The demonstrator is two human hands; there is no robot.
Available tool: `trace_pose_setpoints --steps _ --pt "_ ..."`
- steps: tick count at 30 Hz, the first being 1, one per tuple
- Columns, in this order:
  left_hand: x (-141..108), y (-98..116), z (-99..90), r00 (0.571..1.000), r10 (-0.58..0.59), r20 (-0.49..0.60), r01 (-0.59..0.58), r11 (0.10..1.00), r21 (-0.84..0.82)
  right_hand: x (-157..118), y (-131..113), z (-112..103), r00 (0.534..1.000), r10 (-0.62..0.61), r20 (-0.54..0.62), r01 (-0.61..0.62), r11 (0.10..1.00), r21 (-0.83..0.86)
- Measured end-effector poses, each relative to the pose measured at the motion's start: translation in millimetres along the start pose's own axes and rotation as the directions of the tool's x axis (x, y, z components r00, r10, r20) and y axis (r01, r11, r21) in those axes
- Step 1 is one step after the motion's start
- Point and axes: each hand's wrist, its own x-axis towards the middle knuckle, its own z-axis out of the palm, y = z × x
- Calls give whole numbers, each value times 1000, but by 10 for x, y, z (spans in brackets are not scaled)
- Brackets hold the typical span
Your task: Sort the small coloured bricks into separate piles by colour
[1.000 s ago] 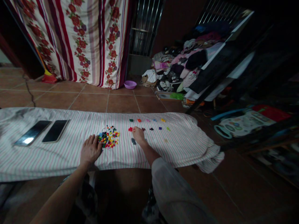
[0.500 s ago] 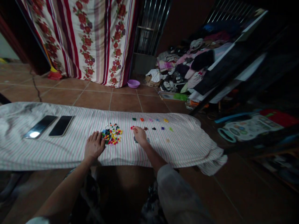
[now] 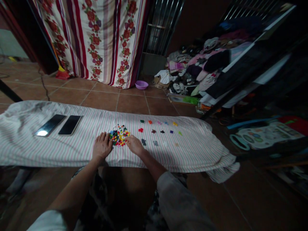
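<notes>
A pile of small colourful bead-like pieces (image 3: 119, 136) lies on the striped cloth. My left hand (image 3: 103, 146) rests flat at the pile's left edge, fingers stretched out. At the right edge of the pile is my right hand (image 3: 134, 144), its fingers drawn together on the pieces; what is between the fingertips, if anything, is too small to make out. To the right, pieces are sorted by colour into little clusters, among them a red cluster (image 3: 141, 130), a brown cluster (image 3: 153, 131), a yellow cluster (image 3: 175, 124) and a dark grey cluster (image 3: 143, 142).
Two phones, one with a bright reflection (image 3: 50, 125) and a black one (image 3: 70, 125), lie on the left of the cloth (image 3: 91, 118). Beyond, a purple basin (image 3: 141, 85) sits on the tiled floor near a floral curtain (image 3: 103, 41) and heaped clothes (image 3: 187, 69).
My right hand has moved left from the red cluster to the pile's right edge, leaving the red pieces on the cloth. My left hand stays by the pile. The view has shifted slightly.
</notes>
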Motion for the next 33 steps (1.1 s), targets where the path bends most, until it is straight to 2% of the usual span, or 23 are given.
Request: trace_pose_setpoints --steps 10,19,33 --pt "1 0 13 1000 -7 -3 7 1000 -6 76 -84 36 995 98 24 -97 995 -38" --pt "2 11 5 1000 2 -25 -2 1000 -21 24 -93 156 995 74 -70 -78 996 -53" --pt "-4 13 0 1000 11 -19 -11 1000 -1 52 100 205 965 192 -177 -155 968 199"
